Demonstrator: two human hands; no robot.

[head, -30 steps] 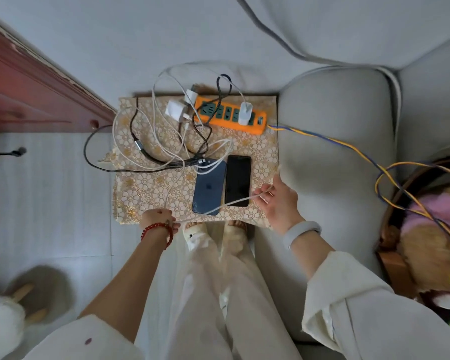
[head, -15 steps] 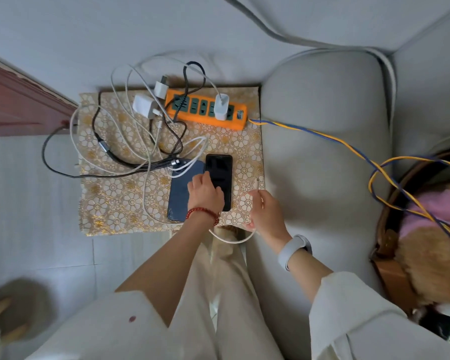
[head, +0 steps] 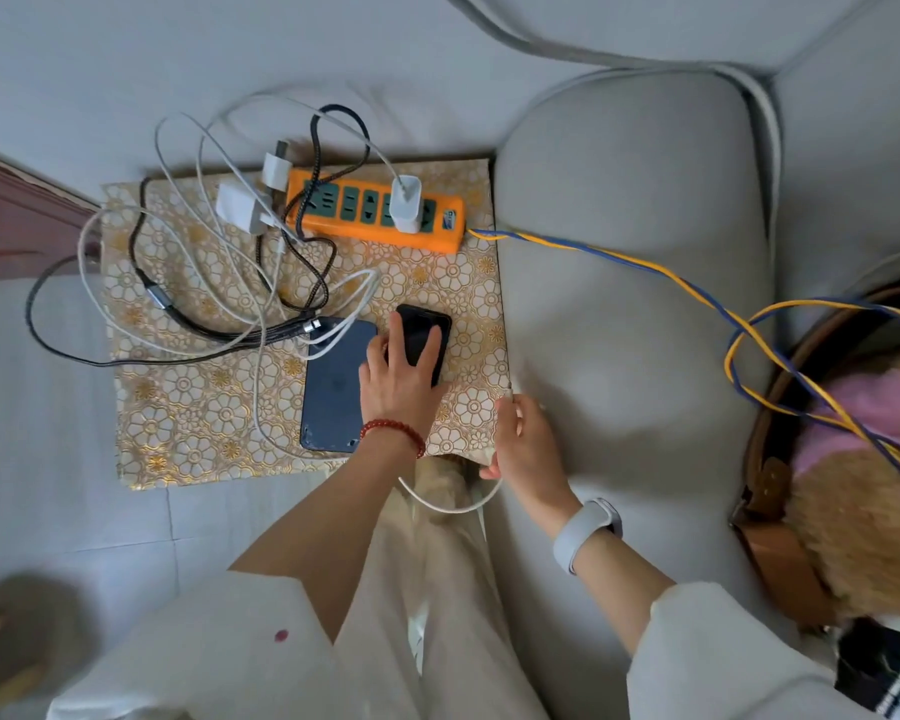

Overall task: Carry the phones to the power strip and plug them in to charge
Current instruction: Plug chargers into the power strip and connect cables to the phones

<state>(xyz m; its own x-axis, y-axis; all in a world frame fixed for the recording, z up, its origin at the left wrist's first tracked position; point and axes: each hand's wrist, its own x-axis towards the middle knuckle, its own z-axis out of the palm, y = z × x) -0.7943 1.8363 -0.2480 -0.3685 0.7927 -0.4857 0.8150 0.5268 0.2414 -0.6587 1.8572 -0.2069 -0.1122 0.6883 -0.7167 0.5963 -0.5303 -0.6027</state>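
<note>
Two phones lie side by side on a gold-flowered cloth [head: 188, 418]: a dark blue phone [head: 333, 387] face down and a black phone [head: 427, 330] to its right. My left hand [head: 401, 376] rests on the black phone, fingers spread over its screen and its lower end. My right hand [head: 523, 444] is at the cloth's right edge, pinching the plug end of a white charging cable [head: 448, 506] that loops below both hands. An orange power strip [head: 375, 213] lies at the far edge of the cloth with a white charger [head: 405, 205] plugged in.
A tangle of white and black cables [head: 240, 304] and two loose white adapters [head: 245, 205] cover the cloth's left half. A blue-and-yellow cord [head: 645, 267] runs right over a grey sofa arm [head: 630, 304]. A basket with plush toys [head: 853, 459] stands at the right.
My left hand came up from the cloth's near edge onto the black phone. My right hand, still holding the white cable end, shifted slightly toward the cloth's right edge.
</note>
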